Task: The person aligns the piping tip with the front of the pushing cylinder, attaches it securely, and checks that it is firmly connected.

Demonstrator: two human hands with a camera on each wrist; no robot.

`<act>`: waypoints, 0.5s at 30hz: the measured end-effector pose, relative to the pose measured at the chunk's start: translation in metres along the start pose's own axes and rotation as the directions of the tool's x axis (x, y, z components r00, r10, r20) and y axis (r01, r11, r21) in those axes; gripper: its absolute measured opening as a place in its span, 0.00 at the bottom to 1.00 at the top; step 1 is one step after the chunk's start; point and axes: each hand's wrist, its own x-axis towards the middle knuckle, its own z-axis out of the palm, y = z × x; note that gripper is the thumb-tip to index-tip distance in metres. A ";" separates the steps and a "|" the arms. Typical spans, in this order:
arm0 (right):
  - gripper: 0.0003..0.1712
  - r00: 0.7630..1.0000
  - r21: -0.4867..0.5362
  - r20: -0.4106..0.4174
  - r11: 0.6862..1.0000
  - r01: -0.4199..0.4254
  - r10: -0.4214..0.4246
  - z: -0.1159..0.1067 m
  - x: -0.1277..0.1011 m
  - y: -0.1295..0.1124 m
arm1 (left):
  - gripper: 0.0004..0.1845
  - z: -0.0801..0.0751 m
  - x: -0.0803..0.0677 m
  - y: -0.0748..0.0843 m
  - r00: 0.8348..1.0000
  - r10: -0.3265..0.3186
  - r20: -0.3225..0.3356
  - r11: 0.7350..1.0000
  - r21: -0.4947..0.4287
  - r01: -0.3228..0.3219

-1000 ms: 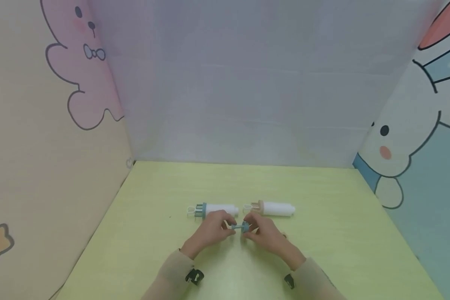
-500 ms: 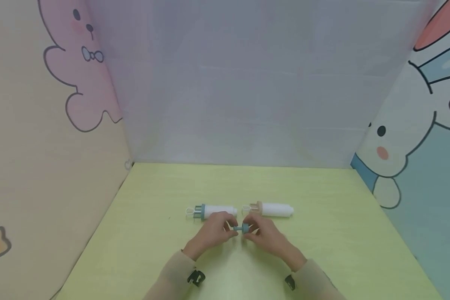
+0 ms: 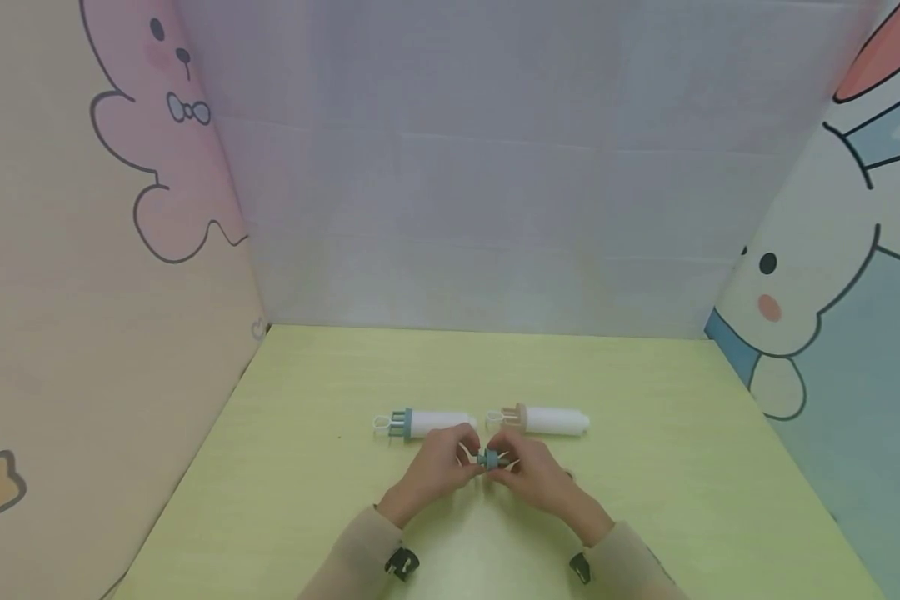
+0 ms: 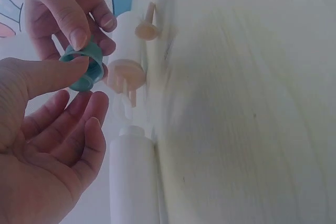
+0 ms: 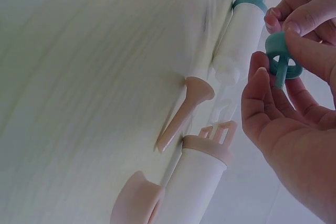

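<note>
Head view: looks forward and down from above the person, distant, taking in the whole green table (image 3: pixel 645 400) with three walls beyond at 12 o'clock. Left wrist view: close, rolled sideways, table (image 4: pixel 252 103) filling the side from 1 to 5 o'clock. Right wrist view: close, likewise rolled, table (image 5: pixel 94 66) from 7 to 12 o'clock. All three share the teal ring (image 3: pixel 487 457) (image 4: pixel 84 66) (image 5: pixel 283 59) between both hands; both wrist views share the pink-capped tube (image 4: pixel 126 74) (image 5: pixel 197 174).
</note>
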 end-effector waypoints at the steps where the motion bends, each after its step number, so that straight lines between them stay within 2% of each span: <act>1: 0.16 1.000 -0.001 0.001 1.000 -0.002 0.002 0.000 0.000 0.000 | 0.11 0.001 0.000 0.000 1.000 -0.008 -0.007 1.000 -0.010 0.008; 5: 0.15 1.000 -0.004 0.008 1.000 -0.013 0.013 0.000 0.000 -0.001 | 0.10 0.005 -0.001 0.000 0.999 -0.023 -0.028 0.999 -0.042 0.022; 11: 0.13 0.999 -0.001 0.013 0.999 -0.043 0.043 0.001 -0.001 -0.001 | 0.07 0.008 -0.001 -0.001 0.997 0.045 -0.069 0.999 -0.021 -0.047; 15: 0.13 0.999 0.002 0.019 0.999 -0.050 0.050 0.001 0.000 -0.001 | 0.07 0.010 -0.003 -0.002 0.994 0.063 -0.091 0.997 -0.027 -0.066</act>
